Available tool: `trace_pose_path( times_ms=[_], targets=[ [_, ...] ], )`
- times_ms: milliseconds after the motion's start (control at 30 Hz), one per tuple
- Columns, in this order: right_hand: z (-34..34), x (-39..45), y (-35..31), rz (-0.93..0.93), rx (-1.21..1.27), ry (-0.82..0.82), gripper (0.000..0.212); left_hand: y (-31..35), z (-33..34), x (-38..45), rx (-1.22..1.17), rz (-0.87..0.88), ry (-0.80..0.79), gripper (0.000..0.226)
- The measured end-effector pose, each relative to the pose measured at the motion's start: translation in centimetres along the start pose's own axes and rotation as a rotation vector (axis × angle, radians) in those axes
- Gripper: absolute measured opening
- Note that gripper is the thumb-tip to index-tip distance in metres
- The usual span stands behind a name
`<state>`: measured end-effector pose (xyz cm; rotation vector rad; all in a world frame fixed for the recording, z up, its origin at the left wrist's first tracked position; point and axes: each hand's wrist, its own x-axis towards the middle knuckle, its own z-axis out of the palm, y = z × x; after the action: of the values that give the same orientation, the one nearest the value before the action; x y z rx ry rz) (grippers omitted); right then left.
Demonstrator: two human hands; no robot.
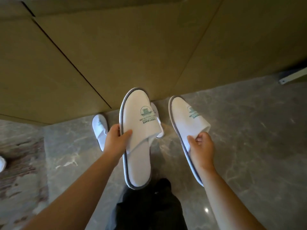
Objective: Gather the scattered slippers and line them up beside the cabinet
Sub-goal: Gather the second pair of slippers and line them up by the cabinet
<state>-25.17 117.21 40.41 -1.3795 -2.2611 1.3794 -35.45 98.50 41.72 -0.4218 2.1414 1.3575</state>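
I hold two white slippers with grey-edged soles and green logos above the floor. My left hand (117, 138) grips the left slipper (137, 146) by its side, thumb on the upper. My right hand (201, 146) pinches the right slipper (187, 120) at the opening of its upper. Both point toes toward the tan cabinet (99, 55). On the floor by the cabinet's foot lies a third slipper (99, 128). A fourth slipper (156, 112) is mostly hidden behind the one in my left hand.
The floor is grey marble tile (249, 146), with a reddish patterned patch (20, 155) at the left. The white edge of another slipper (2, 163) shows at the far left. My dark trouser leg (149, 205) is below. A metal bracket (292, 77) sits at the right.
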Motion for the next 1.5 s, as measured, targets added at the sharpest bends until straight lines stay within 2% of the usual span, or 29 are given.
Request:
trace_pose_path(
  times_ms=[67,133,233,433,500,600,700,833,900,1033,1133,1233,1300,1367,1500],
  targets=[
    [1.6,2.6,2.1,0.033,0.005,-0.017,0.020,-1.7,1.4,2.2,0.002,-0.011,0.023,0.018],
    [3.3,5.2,5.0,0.041,-0.001,-0.038,0.020,-3.9,3.0,4.4,-0.012,-0.045,0.040,0.015],
    [6.4,9.1,9.4,0.015,-0.011,-0.059,0.027,-7.9,5.7,8.0,-0.051,-0.067,0.059,0.016],
    [13.8,14.5,19.2,-0.031,-0.030,0.001,0.046,-16.9,11.8,16.5,-0.063,-0.100,0.088,0.011],
    [16.6,16.5,22.6,-0.013,-0.020,-0.002,0.043,-20.0,13.7,19.7,-0.070,-0.095,0.085,0.014],
    [20.6,19.8,27.3,0.039,0.007,-0.041,0.023,-24.5,16.2,24.6,-0.071,-0.084,0.060,0.013],
    [23.9,23.1,31.3,0.027,-0.011,-0.007,0.020,-28.2,17.8,29.3,-0.063,-0.072,0.023,0.011],
    [27.1,27.8,34.0,-0.048,-0.094,0.034,0.009,-30.9,18.8,35.0,-0.043,-0.030,-0.002,0.014],
    [28.2,29.4,34.3,-0.059,-0.127,0.014,0.019,-31.4,19.1,36.5,-0.093,-0.020,-0.014,0.008],
    [29.2,28.9,33.6,-0.075,-0.122,-0.055,0.035,-31.6,18.6,36.7,-0.165,-0.032,0.000,0.012],
    [30.5,25.4,32.5,0.007,0.076,-0.224,0.039,-31.7,18.0,36.0,-0.180,-0.035,-0.001,0.011],
    [32.9,22.2,31.1,0.165,0.236,-0.565,0.034,-31.9,17.1,35.8,-0.203,-0.035,0.016,0.018],
    [34.4,21.0,30.2,0.230,0.313,-0.767,0.019,-32.1,16.1,36.2,-0.235,-0.030,0.046,0.018],
    [35.4,20.6,29.3,0.200,0.304,-0.845,0.013,-32.6,15.1,36.6,-0.269,-0.027,0.075,0.018],
    [37.2,19.7,28.1,0.141,0.286,-0.866,0.022,-33.7,13.2,35.8,-0.278,-0.021,0.092,0.026]
  ],
)
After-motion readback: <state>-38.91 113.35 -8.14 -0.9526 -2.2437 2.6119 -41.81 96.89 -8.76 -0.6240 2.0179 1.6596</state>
